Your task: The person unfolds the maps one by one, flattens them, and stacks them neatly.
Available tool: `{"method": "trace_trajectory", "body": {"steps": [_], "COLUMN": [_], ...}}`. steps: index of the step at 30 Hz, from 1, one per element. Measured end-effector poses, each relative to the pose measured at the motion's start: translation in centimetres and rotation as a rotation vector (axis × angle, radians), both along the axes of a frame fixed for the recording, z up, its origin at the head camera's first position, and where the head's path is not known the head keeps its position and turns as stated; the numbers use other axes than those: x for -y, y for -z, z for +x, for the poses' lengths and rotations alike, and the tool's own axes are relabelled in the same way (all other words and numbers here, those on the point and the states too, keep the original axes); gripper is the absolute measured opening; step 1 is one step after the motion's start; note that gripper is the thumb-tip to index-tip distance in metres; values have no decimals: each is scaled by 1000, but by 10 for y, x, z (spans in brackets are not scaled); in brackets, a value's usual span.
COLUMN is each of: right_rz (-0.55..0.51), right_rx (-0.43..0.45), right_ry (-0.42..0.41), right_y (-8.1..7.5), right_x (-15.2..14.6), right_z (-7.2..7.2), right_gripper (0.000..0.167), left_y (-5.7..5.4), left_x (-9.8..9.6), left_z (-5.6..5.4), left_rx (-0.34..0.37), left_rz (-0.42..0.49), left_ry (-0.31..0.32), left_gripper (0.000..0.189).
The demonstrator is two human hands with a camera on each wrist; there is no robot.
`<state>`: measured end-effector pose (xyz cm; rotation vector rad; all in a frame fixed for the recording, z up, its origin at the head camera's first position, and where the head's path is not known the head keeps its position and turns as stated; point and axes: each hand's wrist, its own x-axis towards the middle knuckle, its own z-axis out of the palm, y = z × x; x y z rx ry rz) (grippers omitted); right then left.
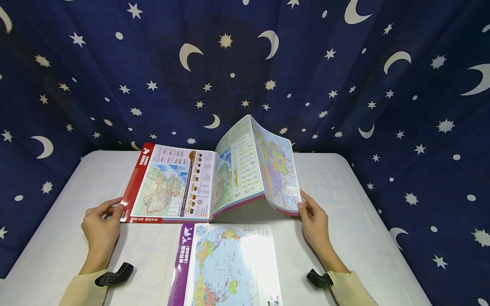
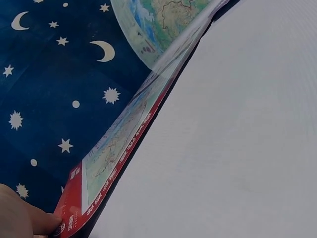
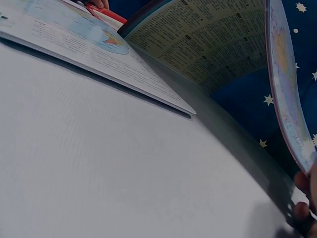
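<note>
A folding map sheet (image 1: pixel 164 187) with a red left border is spread across the table, partly unfolded. Its middle panels (image 1: pixel 241 165) rise in a peaked fold above the table. My left hand (image 1: pixel 101 223) pinches the lower left corner at the red border (image 2: pixel 74 198), thumb on top. At the other end, my right hand (image 1: pixel 314 219) pinches the lower corner of the rightmost panel (image 1: pixel 277 170), which curves down from the peak. In the right wrist view the raised panels' underside (image 3: pixel 198 44) shows dense printed text.
Just in front lies a world map (image 1: pixel 229 267) with a purple left border, glare on its right part. Both lie on a white-covered table (image 1: pixel 337 187). A dark blue curtain (image 1: pixel 245 76) with moons and stars hangs behind and around the sides.
</note>
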<state>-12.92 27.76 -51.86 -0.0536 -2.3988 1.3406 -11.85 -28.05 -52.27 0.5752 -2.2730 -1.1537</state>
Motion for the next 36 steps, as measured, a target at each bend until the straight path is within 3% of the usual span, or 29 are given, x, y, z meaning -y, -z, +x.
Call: {"method": "trace_trajectory", "body": {"steps": [31,36], "right_rz": [81,101], "right_rx": [19,22], "right_ry": [72,81], "right_y": [2,1], "right_x": [-12,-12], "right_z": [4,5], "right_gripper": [41,41], "left_y": [-3,-1], "left_x": [7,11], "left_z": [3,2], "left_rx": [62,47], "left_rz": [20,14], "left_ry": [-57,-59], "left_gripper": [25,25]}}
